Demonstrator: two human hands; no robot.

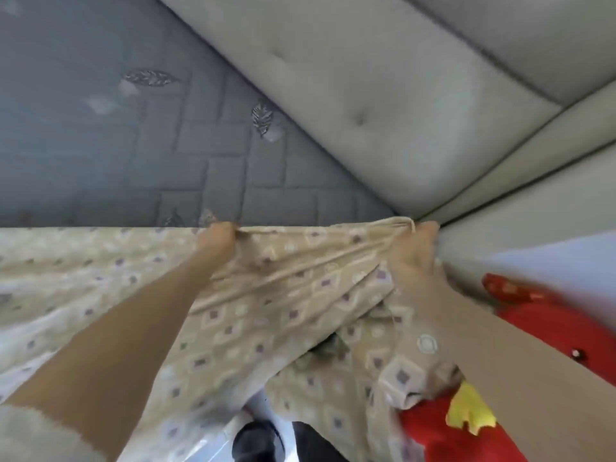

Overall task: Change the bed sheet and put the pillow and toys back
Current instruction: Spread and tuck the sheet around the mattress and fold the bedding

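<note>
Matt printed cloth sheet (253, 315); quilted fabric mattress (133, 155).

Both hands grip the beige patterned bed sheet (253, 315) at its upper edge, left hand (216, 240) at centre frame and right hand (415, 258) by the padded headboard (383, 105). The bare grey mattress (133, 145) fills the upper left. A red toy (466, 425) sits at lower right.

The bed sheet (266, 311) is beige, printed with diamonds, purple squares and white circles. Its gathered top edge lies along the near edge of the bare grey quilted mattress (133, 145), pinched by the left hand (216, 240) and the right hand (416, 258). The rest hangs down in creases, bunched at lower right.
</note>
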